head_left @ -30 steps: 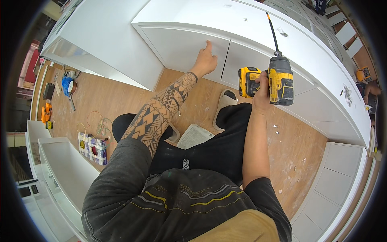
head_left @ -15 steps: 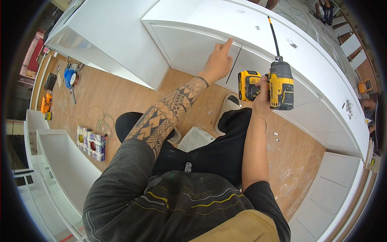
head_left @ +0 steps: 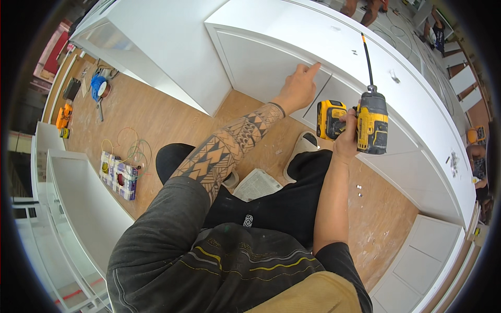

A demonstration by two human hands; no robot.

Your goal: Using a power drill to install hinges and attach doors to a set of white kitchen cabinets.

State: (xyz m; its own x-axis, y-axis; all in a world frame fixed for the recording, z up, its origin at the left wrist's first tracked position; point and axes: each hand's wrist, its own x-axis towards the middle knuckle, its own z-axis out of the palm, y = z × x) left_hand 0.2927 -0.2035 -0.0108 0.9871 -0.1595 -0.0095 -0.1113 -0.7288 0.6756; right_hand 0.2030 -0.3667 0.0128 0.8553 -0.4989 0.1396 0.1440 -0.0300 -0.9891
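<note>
My left hand (head_left: 298,89) reaches to the front of a long white cabinet (head_left: 271,23). Its index finger is stretched out, with the tip at the upper edge of a grey-white door panel (head_left: 261,61); the other fingers are partly curled, and no object shows in them. Wrapped round the handle of a yellow and black cordless impact driver (head_left: 372,122) is my right hand (head_left: 346,138). A long black bit (head_left: 367,60) with an orange band points away from me over the white top. The battery (head_left: 331,120) sits to the left of my right hand.
Small screws (head_left: 354,52) and a heap of hardware (head_left: 453,164) lie on the white top. A tall white cabinet (head_left: 156,47) stands at the left. On the wooden floor are a newspaper (head_left: 257,186), a patterned box with wires (head_left: 119,176) and a blue coil (head_left: 98,86). Other people (head_left: 436,34) are beyond.
The view has shifted, so the cabinet and both hands appear slightly further right and lower. My left finger stays near the door's upper edge, and my right hand keeps its grip on the impact driver.
</note>
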